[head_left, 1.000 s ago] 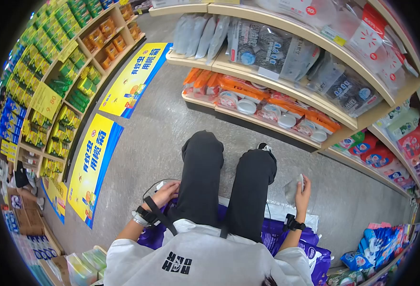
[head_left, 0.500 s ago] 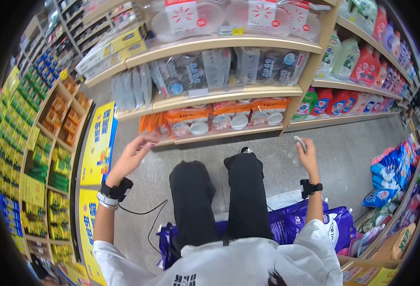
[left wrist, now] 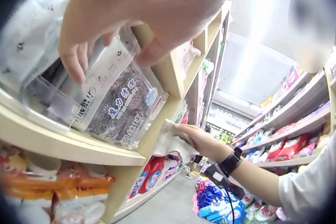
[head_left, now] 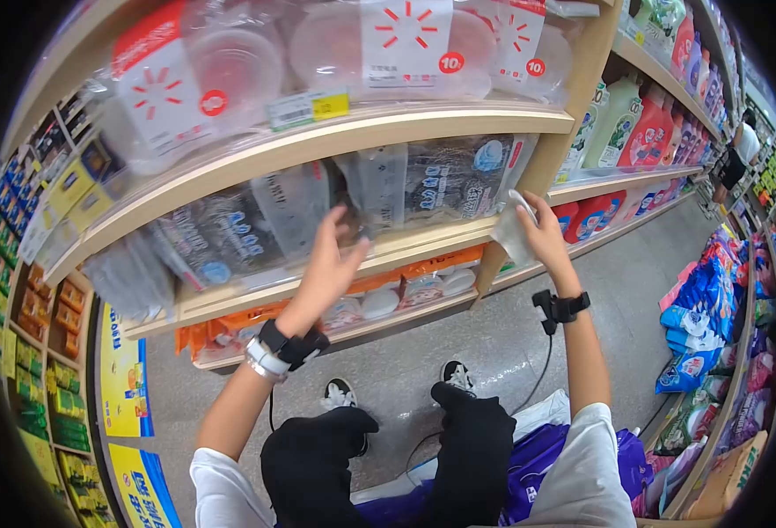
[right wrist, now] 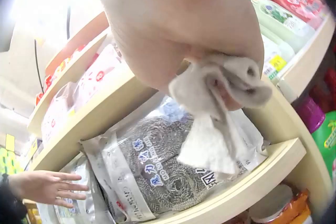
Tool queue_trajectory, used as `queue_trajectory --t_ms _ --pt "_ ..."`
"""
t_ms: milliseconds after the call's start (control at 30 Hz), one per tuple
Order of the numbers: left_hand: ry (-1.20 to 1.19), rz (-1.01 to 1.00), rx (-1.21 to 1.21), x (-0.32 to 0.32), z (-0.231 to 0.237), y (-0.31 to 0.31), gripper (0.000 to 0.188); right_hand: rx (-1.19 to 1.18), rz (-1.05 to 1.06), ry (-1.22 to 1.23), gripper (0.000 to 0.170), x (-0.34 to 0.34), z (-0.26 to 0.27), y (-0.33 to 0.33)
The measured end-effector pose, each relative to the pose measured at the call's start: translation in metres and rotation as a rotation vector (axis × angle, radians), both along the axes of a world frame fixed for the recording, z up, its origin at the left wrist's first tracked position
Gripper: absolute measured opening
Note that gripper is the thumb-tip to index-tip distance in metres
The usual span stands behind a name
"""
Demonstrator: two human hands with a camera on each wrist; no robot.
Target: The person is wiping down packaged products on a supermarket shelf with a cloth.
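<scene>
My right hand (head_left: 542, 236) pinches a crumpled white cloth (right wrist: 210, 113) beside the shelf upright, at the right end of the middle shelf. The left hand (head_left: 328, 268) is held out before that shelf with its fingers spread, nothing in them. Grey bags of steel-wool scourers (head_left: 445, 180) stand along the shelf behind both hands. In the left wrist view the left fingers hang in front of a scourer bag (left wrist: 118, 98); whether they touch it I cannot tell. The right wrist view shows the cloth dangling in front of another part of the bags.
Plastic-wrapped bowls (head_left: 230, 66) fill the shelf above; orange packs (head_left: 274, 321) lie on the one below. Detergent bottles (head_left: 617, 123) line the shelves to the right. Blue bags (head_left: 691, 339) are piled at the right, purple bags (head_left: 529, 466) behind the legs. A person (head_left: 740, 158) stands far off.
The view has moved closer to the shelves. Both hands have risen from beside the legs to the middle shelf, the right still holding the cloth.
</scene>
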State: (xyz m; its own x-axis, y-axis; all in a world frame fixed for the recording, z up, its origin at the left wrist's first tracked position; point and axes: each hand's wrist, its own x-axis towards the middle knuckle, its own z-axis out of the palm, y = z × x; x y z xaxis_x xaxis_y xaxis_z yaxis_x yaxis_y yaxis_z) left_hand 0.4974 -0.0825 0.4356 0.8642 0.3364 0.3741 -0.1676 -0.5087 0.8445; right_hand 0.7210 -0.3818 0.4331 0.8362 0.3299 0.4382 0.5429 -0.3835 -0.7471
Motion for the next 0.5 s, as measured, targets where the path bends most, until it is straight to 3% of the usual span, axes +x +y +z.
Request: queue_trajectory --t_ms 33,133,233,500 --pt "-0.063 0.093 -0.020 0.023 -0.006 0.001 0.063 0.033 -0.024 -0.040 0.048 0.012 -0.009 0.007" --pt "-0.274 0.078 -0.175 0.066 -0.005 0.004 0.061 0.109 -0.041 -0.145 0.057 0.049 -0.039 0.029" --pt "-0.203 0.222 -0.071 0.082 -0.001 0.005 0.062 0.180 -0.126 -0.237 0.057 0.061 -0.044 0.045" --pt "-0.372 0.287 0.085 0.082 -0.011 -0.008 0.052 0.457 0.162 0.103 0.040 0.058 -0.029 0.045"
